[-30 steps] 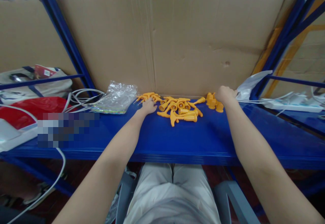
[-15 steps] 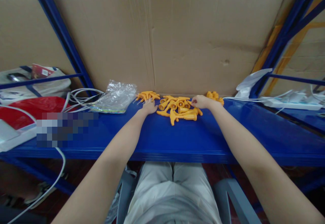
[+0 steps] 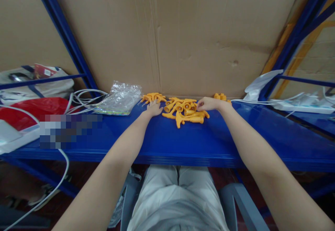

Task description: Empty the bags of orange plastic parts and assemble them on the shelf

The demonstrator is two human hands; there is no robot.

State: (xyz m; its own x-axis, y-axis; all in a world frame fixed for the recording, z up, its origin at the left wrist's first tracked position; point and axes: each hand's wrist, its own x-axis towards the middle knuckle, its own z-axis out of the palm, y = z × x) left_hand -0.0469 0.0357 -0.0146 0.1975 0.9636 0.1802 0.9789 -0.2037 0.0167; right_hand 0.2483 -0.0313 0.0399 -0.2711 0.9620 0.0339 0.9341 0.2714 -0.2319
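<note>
Several orange corkscrew pieces with bare metal spirals [image 3: 152,97] lie at the back of the blue shelf. My left hand [image 3: 155,109] rests at their front edge, fingers apart. To its right is a pile of orange corkscrews and hollow sleeves [image 3: 180,107]. One corkscrew [image 3: 192,119] lies across the front of that pile. My right hand [image 3: 205,103] is at the pile's right edge with its fingers curled together; what they hold, if anything, is too small to make out. Just behind my right wrist stand several orange cylindrical parts [image 3: 220,96].
Clear plastic bags [image 3: 119,100] lie left of the pieces, beside white cables [image 3: 83,100] and a red bag [image 3: 39,108]. A cardboard panel [image 3: 196,42] closes the back. Blue posts rise on both sides. A white power strip [image 3: 303,106] lies at right.
The whole view has shifted slightly. Both hands remain at nearly the same places by the orange pieces, with no clear change in what they touch.
</note>
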